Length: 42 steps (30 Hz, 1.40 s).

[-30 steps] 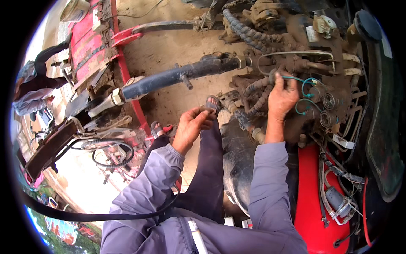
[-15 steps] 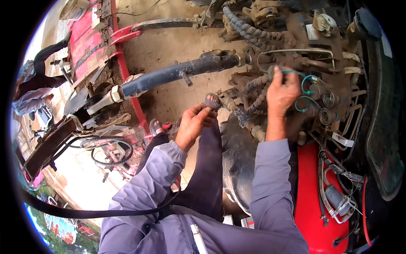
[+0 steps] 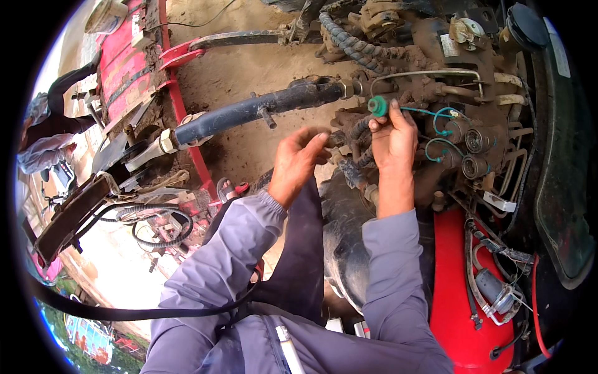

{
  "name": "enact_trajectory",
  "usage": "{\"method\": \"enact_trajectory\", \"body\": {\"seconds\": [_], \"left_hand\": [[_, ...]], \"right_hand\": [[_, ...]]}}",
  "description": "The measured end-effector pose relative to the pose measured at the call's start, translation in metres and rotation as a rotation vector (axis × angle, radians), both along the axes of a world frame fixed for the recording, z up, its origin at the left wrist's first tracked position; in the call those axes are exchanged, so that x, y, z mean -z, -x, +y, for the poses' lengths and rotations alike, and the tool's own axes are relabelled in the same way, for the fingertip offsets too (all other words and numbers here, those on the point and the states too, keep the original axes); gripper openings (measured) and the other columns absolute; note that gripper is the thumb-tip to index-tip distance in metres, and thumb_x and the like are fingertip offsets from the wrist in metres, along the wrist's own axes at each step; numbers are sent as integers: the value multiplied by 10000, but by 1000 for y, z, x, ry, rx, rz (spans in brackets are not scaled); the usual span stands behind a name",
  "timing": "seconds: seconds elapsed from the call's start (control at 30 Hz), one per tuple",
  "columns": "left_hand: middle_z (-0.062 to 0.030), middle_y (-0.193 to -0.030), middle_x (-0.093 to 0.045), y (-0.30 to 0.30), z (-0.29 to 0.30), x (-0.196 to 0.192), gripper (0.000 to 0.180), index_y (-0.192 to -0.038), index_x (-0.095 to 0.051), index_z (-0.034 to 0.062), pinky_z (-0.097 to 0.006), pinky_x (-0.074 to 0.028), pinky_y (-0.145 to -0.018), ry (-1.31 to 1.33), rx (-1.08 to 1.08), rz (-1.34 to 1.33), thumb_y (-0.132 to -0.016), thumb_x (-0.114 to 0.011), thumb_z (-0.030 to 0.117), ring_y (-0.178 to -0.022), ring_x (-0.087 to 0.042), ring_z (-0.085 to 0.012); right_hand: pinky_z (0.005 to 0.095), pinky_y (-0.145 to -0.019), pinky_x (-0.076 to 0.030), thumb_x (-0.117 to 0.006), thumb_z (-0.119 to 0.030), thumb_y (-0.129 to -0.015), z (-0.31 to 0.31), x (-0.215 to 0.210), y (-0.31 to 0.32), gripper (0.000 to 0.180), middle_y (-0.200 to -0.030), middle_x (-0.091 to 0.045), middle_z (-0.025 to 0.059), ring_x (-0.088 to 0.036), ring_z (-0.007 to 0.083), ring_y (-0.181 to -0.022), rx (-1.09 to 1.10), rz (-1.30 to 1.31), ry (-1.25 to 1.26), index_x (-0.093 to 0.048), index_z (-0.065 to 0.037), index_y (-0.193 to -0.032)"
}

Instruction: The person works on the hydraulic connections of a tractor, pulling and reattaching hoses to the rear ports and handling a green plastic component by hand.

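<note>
My right hand (image 3: 395,134) pinches a green dust cap (image 3: 377,106) between thumb and fingers. A thin teal tether (image 3: 423,111) runs from behind that hand toward two round hydraulic couplers, the upper coupler (image 3: 476,141) and the lower coupler (image 3: 474,166), on the dirty machine. Around the couplers loop more teal cords. My left hand (image 3: 299,159) is to the left of the cap, slightly blurred, its thumb and fingers loosely apart with nothing visible in them. Beside its fingertips lies a dark hose fitting (image 3: 339,159).
A thick blue-black rod (image 3: 261,112) reaches left to a red implement (image 3: 128,59). Wrapped hoses (image 3: 352,47) and a bent metal pipe (image 3: 430,73) are above my right hand. A black tire (image 3: 349,243) and red fender (image 3: 458,293) stand near me. A person (image 3: 56,118) is at far left.
My right hand has turned and lowered slightly, bringing the green cap into clear view. My left hand has risen a little toward it, and its pinched fingers have loosened.
</note>
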<state>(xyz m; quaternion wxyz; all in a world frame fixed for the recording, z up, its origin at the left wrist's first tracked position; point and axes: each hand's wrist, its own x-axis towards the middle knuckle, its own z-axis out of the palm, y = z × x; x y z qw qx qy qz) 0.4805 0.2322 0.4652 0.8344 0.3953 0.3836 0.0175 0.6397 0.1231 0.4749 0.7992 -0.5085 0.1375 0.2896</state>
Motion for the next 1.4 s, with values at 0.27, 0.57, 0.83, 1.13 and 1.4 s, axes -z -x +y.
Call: {"method": "enact_trajectory", "body": {"seconds": [0.27, 0.57, 0.83, 1.13, 1.4], "left_hand": [[-74, -919, -679, -53, 2, -41, 330, -1145, -605, -43, -244, -519, -667, -113, -39, -119, -901, -688, 164, -750, -624, -115], [-66, -881, -651, -67, -8, -45, 229, -1052, -658, -4, -265, -526, -700, -769, 139, -286, -832, -717, 27, -794, -682, -145], [-95, -857, -628, -67, -8, -44, 220, -992, -677, 5, -252, -511, -679, -1014, 153, -188, -789, -752, 40, -757, -667, -185], [-31, -772, -643, -65, -24, -32, 151, -869, -674, -10, -257, -480, -607, -354, -72, -194, -765, -767, 47, -664, -594, -105], [23, -683, -591, -45, -15, -53, 155, -739, -609, 21, -206, -407, -557, -143, -123, -85, -803, -744, 60, -619, -501, -41]], "right_hand": [[233, -583, -403, -480, -132, -981, -16, -1, 6, 178, -828, -540, 54, -453, 116, -674, 57, 381, -556, -566, 10, -919], [248, -616, -424, -512, -212, -983, -20, -2, 11, 221, -834, -594, 21, -498, 115, -698, -53, 253, -415, -620, -21, -1009], [246, -662, -434, -536, -134, -975, -5, -20, 13, 143, -872, -627, 23, -510, 98, -697, 6, 92, -166, -625, -24, -999], [246, -647, -441, -514, -122, -983, -4, -18, 15, 142, -826, -600, 31, -505, 107, -688, 85, 236, -190, -610, -25, -945], [249, -585, -442, -502, -92, -947, -20, -9, 7, 156, -807, -521, 78, -449, 131, -655, 120, 542, -728, -560, 52, -931]]}}
